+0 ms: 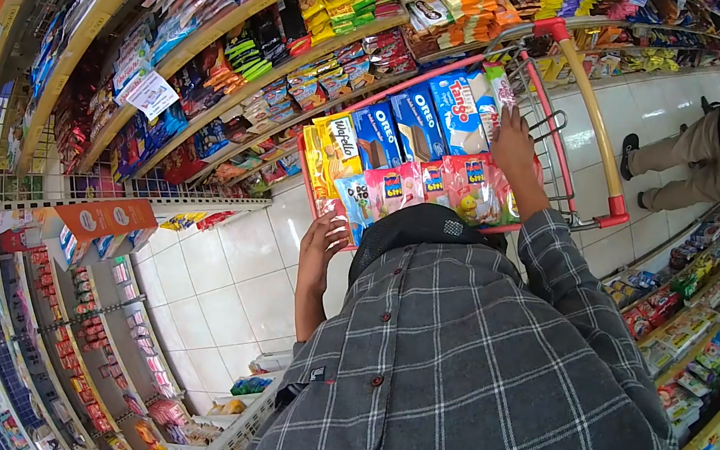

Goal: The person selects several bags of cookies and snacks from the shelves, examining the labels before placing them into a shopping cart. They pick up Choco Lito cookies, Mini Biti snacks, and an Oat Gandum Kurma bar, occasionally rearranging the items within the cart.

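Observation:
My left hand (322, 245) is at the near left corner of the shopping cart (310, 182), its fingers bent but apart beside a light blue snack pack (354, 202). Over the right side of the cart, my right hand (514, 146) rests with fingers stretched on a pale snack pack (497, 85). Packs lie in rows in the cart: a yellow Wafello pack (336, 141), blue Oreo wafer packs (416, 123), a blue and white Tango pack (459, 109), and several pink packs (396, 186) nearer me.
Shelves of snacks (246, 52) curve along the far and left sides. More shelves (699, 345) stand at the right, and a rack of small packs (92, 338) at the lower left. Beyond the yellow cart handle (595, 121), another person (706, 153) stands on the tiled floor (225, 274).

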A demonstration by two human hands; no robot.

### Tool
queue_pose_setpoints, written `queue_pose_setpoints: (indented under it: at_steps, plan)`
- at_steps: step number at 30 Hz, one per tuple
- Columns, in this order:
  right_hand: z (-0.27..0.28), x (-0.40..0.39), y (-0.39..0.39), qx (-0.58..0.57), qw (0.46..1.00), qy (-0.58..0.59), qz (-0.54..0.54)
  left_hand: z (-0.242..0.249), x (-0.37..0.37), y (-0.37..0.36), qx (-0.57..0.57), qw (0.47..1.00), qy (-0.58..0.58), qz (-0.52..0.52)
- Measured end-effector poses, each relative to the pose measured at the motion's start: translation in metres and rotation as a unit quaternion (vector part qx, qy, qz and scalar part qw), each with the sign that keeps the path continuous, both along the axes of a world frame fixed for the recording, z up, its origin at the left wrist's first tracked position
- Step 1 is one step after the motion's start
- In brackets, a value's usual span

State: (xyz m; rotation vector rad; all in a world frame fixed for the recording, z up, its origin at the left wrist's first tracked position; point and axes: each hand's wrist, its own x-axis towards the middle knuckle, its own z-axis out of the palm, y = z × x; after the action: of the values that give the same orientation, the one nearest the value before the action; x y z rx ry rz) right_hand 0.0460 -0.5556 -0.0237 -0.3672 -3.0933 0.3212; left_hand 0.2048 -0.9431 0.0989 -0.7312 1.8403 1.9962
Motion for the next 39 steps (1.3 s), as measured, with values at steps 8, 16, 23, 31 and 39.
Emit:
queue_pose_setpoints:
  at_steps: [8,16,23,31,39]
  plan:
    - [-0.005,0.001,0.005,-0.031,1.0,-0.002,-0.001,-0.011,-0.004,0.001,0.0,1.0,0.006,0.014]
    - [0.005,0.006,0.0,-0.033,0.999,-0.013,-0.003,-0.019,-0.003,-0.001,0.009,1.0,0.006,0.016]
    - [0.039,-0.003,-0.022,0.028,0.999,-0.027,0.002,-0.029,0.004,-0.014,0.017,0.999,0.011,0.041]
    - [0.114,-0.12,-0.124,-0.174,0.933,0.2,0.243,-0.027,0.012,-0.023,0.008,0.997,-0.004,0.075]
    - [0.179,-0.27,-0.159,-0.115,0.964,-0.062,0.232,-0.03,0.049,-0.042,-0.047,0.987,-0.024,0.152]
